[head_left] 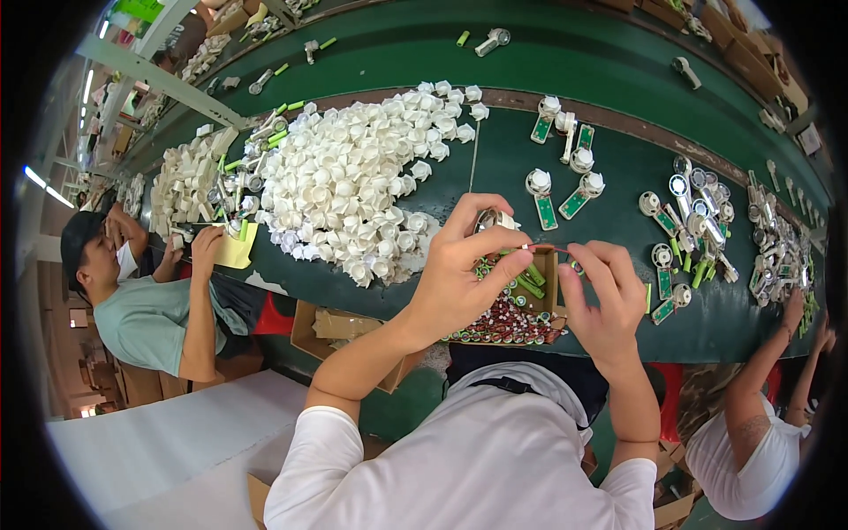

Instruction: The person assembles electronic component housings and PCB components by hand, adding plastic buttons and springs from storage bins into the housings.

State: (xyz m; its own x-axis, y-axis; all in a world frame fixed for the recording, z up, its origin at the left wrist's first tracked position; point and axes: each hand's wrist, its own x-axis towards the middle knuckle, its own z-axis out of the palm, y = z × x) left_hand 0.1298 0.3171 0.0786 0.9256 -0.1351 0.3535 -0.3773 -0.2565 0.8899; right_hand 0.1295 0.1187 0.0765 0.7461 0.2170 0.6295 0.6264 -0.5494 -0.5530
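My left hand is closed around a small device whose round, shiny head shows between thumb and fingers. A small white plug sits at its thumb and fingertip. From there a thin red wire runs across to my right hand. That hand's fingers are pinched on the wire and a small green battery, mostly hidden by them. Just below both hands lies a heap of wired batteries with red leads, beside a cardboard box holding green cells.
A large pile of white rose-shaped caps covers the left of the green table. Several small devices with green circuit boards lie ahead and right. Beyond runs a green conveyor belt with scattered parts. Co-workers sit left and right.
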